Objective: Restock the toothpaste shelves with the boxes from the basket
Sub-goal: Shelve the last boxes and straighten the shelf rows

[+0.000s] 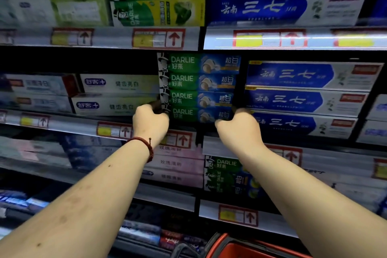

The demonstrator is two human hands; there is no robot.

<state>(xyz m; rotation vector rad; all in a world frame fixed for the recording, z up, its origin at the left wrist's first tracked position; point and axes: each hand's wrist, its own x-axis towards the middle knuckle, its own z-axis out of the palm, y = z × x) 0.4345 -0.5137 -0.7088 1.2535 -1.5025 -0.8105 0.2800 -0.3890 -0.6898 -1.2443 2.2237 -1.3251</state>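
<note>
toothpaste boxes [199,88], four green-and-blue darlie cartons stacked flat one on another, were held at the mouth of the middle shelf [113,131]. nearest, at the bottom edge, only the red rim of the basket [222,245] was caught; its contents were cut off by the frame. above it two bare forearms [94,184] were stretched forward, with a red cord bracelet [144,144] on the left wrist. the left hand [149,122] was curled round the left end of the stack, low down, and the right hand [236,125] was curled round the right end at about the same height. the fingertips were hidden behind the cartons.

the long axis of the stack was laid left to right, across the line of reach, and neither hand was judged nearer. the slot lay straight beyond the fingers, between white boxes [117,94] on the left and blue boxes [293,100] on the right, so a level push away was judged to be called for. whether the bottom carton rested on the shelf board was hidden by the hands, and the depth of the dark slot could not be made out.
</note>
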